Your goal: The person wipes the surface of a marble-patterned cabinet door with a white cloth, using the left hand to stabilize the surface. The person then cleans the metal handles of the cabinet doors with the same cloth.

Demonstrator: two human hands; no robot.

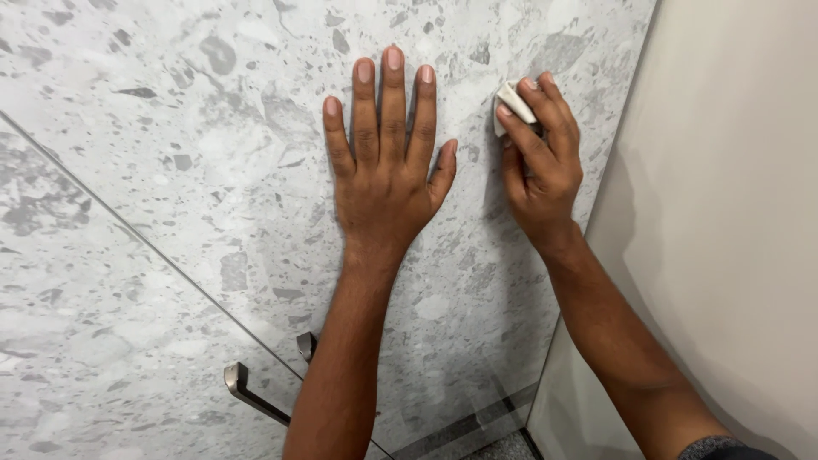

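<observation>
1. Flat against the grey speckled stone-look panel (213, 128) lay the left hand (383, 166), its palm pressed to the surface and its fingers stretched straight, close together, with the thumb set apart to the side.
2. Just beside it, toward the panel's right edge, the right hand (538, 158) was curled around a small folded white cloth (511, 102), pinching it between the fingertips and the thumb and holding it against the same panel.
3. The cloth sat high on the panel, near the level of the left hand's fingertips, and only its upper corner showed past the fingers.
4. The two hands did not touch; a narrow strip of bare panel lay between the left thumb and the right hand.
5. A thin straight seam (128, 226) ran diagonally across the surface, dividing this panel from a matching one at lower left.
6. Two metal handles (247, 388) stood out near the seam, by the left forearm.
7. A plain beige wall (733, 213) met the panel along its right edge.
</observation>
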